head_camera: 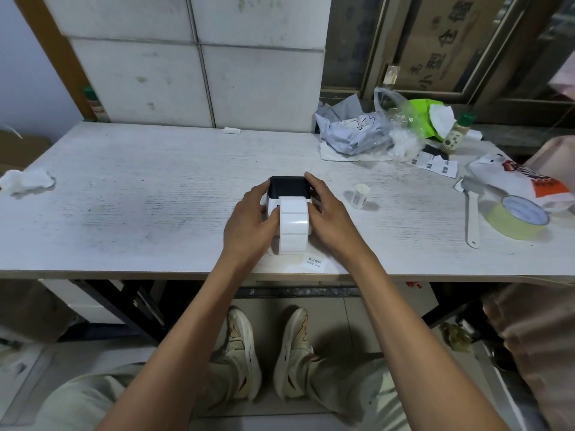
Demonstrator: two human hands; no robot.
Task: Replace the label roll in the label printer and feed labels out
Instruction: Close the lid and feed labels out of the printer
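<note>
Near the front edge of the white table (124, 194) I see the label printer (287, 189), black on top, white below. My left hand (249, 222) and right hand (326, 213) grasp its sides. A strip of blank labels (294, 228) hangs out toward me. A slip (314, 262) beneath reads "welcome".

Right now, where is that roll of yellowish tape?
In the head view, the tape roll lies flat on the table's right side, beside a white scraper and below a printed plastic bag.
</note>
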